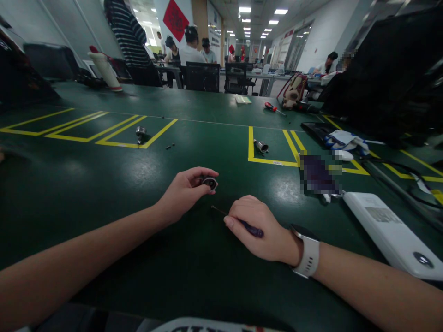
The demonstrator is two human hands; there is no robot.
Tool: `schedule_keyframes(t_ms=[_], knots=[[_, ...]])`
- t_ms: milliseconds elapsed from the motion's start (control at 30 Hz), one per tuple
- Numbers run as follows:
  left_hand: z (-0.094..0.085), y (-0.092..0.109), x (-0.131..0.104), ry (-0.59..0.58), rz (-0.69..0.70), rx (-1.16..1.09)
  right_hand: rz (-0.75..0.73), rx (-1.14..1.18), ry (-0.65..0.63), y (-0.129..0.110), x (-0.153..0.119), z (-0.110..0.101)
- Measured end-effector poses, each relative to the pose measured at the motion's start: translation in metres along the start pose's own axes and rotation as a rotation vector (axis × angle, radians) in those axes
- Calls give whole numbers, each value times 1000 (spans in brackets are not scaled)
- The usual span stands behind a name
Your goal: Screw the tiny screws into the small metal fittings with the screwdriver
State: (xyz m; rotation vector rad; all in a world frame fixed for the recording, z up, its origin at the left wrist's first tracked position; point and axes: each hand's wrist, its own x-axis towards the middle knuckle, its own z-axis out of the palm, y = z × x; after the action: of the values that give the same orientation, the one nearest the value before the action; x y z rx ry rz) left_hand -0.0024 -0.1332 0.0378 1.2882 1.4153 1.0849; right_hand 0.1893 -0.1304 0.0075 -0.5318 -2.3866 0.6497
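Observation:
My left hand (185, 191) grips a small round metal part (209, 183) between thumb and fingers, its hollow face turned toward the camera. Just to the right, my right hand (256, 226) is closed around a thin screwdriver (254, 229) with a dark purple handle. The screwdriver's tip points up and left, a little below the metal part and apart from it. A metal piece with a stem (140, 132) stands in a yellow-taped box at the left. A hollow metal cone (260, 146) lies in another taped box. Several tiny screws (169, 146) rest between the boxes.
On the green table (155, 258), a blurred dark object (318, 174) and a white power bank (391, 230) lie at the right, near cables and a cloth (348, 140). A red screwdriver (271, 106) lies further back. A white bottle (104, 71) stands back left. People sit beyond the table.

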Motion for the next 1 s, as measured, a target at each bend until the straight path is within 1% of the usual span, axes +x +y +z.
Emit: schedule_keyframes(t_ms=[100, 200, 300, 367, 500, 667, 733, 900, 1000], knots=[[0, 0, 0, 0, 10, -25, 28, 34, 6, -5, 4, -8], [0, 0, 1, 4, 3, -48, 118, 80, -21, -13, 7, -18], [-1, 0, 1, 3, -33, -42, 162, 73, -23, -17, 7, -19], [-1, -1, 1, 3, -48, -35, 122, 38, 5, -15, 4, -14], [-1, -3, 2, 8, -41, -45, -36, -49, 29, -6, -1, -1], [-1, -2, 3, 26, -1, -73, -152, -76, 127, -7, -4, -2], [0, -1, 2, 15, 3, -57, -161, -107, 146, -10, -3, -4], [2, 0, -2, -36, -11, -18, -97, -159, 130, -12, -2, -3], [3, 0, -4, -61, 3, 1, -85, -183, 131, -10, -2, -1]])
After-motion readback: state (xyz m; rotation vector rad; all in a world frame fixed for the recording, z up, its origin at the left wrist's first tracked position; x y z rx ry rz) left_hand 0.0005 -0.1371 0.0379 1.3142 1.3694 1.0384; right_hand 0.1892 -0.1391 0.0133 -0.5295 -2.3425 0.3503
